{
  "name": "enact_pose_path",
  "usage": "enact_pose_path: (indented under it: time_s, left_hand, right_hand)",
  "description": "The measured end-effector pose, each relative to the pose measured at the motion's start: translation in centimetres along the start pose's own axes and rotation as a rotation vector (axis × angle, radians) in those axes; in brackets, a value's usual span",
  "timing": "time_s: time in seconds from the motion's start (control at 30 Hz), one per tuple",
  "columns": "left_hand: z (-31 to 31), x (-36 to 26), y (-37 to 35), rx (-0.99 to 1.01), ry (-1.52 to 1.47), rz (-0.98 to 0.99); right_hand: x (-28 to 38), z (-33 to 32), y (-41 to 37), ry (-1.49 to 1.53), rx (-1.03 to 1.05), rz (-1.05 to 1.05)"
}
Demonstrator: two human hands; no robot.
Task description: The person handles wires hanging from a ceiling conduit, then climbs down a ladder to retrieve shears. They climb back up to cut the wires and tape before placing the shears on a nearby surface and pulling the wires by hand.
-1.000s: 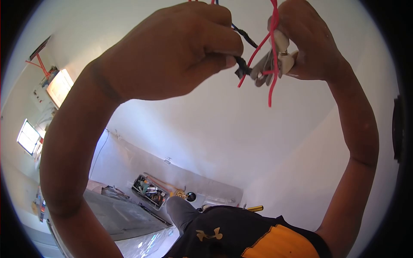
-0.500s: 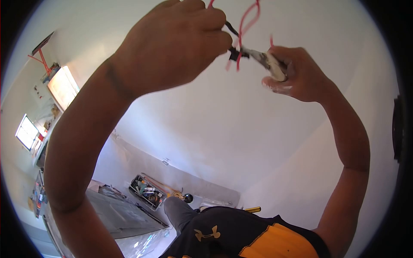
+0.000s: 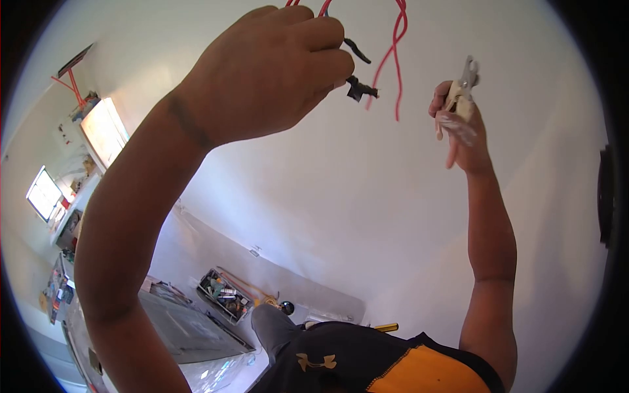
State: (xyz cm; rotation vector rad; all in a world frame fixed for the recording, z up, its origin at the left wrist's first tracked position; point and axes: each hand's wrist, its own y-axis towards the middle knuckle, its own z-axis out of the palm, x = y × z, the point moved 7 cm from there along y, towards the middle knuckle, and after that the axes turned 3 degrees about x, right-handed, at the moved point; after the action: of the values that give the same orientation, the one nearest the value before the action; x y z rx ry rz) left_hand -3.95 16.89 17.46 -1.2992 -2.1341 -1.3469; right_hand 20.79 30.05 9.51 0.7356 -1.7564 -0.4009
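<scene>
My left hand [image 3: 275, 72] is raised at the top, its fingers closed around a bunch of wires. Two black taped wire ends [image 3: 362, 88] stick out past its knuckles, and red strands show above it. A pair of red wires [image 3: 397, 56], crossed over each other, hangs down just right of that hand, free of both hands. Farther right, my right hand [image 3: 462, 124] grips pliers [image 3: 466, 82] with pale handles, the metal jaws pointing up. The pliers are apart from the wires. My left fingertips are mostly hidden behind the hand.
A plain white wall [image 3: 314, 190] fills the middle. Down on the floor stands a tool crate [image 3: 224, 293] full of mixed items, near a grey panel [image 3: 190, 327]. Orange conduits [image 3: 73, 85] hang from an opening at upper left, above a bright window [image 3: 44, 194].
My right hand has moved right with the pliers, away from the wires, and turned so the jaws point up. The red pair now hangs free. My left hand stays nearly in place.
</scene>
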Motion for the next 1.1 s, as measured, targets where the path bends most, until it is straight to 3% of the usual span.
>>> enact_pose_path:
  time_s: [0.07,0.13,0.2,0.4,0.47,0.53,0.63,0.7,0.73,0.8,0.83,0.87,0.93,1.1]
  left_hand:
    - [0.0,0.4,0.1,-0.009,0.006,0.013]
    - [-0.1,0.4,0.5,-0.055,-0.112,-0.001]
    - [0.2,0.0,0.8,-0.034,-0.156,-0.013]
    - [0.8,0.6,0.3,-0.029,-0.342,-0.134]
    - [0.2,1.3,0.0,-0.036,-0.416,-0.158]
    - [-0.1,1.7,0.0,-0.043,-0.495,-0.178]
    - [-0.1,2.4,0.7,-0.044,-0.738,-0.290]
    - [0.9,3.1,0.2,0.073,-1.049,-0.545]
    - [1.3,3.6,-0.1,0.071,-1.043,-0.546]
    - [1.7,4.5,-0.8,-0.169,-1.714,-0.349]
    - [2.0,5.3,-1.6,-0.356,-1.707,-0.424]
    - [2.1,4.8,-1.6,-0.357,-1.702,-0.428]
    - [2.0,6.3,-3.7,-0.764,-1.764,-0.660]
    - [5.9,6.3,-4.8,-0.689,-1.971,-0.730]
  right_hand:
    - [4.1,-0.3,0.7,0.366,0.136,-0.341]
    - [7.4,-0.8,2.3,0.373,0.195,-0.462]
    - [10.6,1.6,2.5,0.397,0.645,-0.521]
    - [10.9,4.0,5.0,0.395,0.785,-0.272]
    - [11.8,3.6,6.3,0.454,0.824,-0.347]
    - [12.8,3.8,5.9,0.469,1.020,-0.250]
    - [13.9,4.0,5.7,0.427,1.044,-0.343]
    - [14.3,5.0,5.4,0.474,1.018,-0.368]
    - [14.2,5.0,5.2,0.473,1.020,-0.373]
    - [14.2,3.8,6.1,0.477,0.818,-0.416]
    - [14.4,3.3,6.3,0.389,0.772,-0.429]
    - [14.3,3.0,6.3,0.392,0.776,-0.432]
    - [14.1,2.8,6.6,0.376,0.753,-0.458]
    - [12.9,3.1,6.0,0.199,0.602,-0.350]
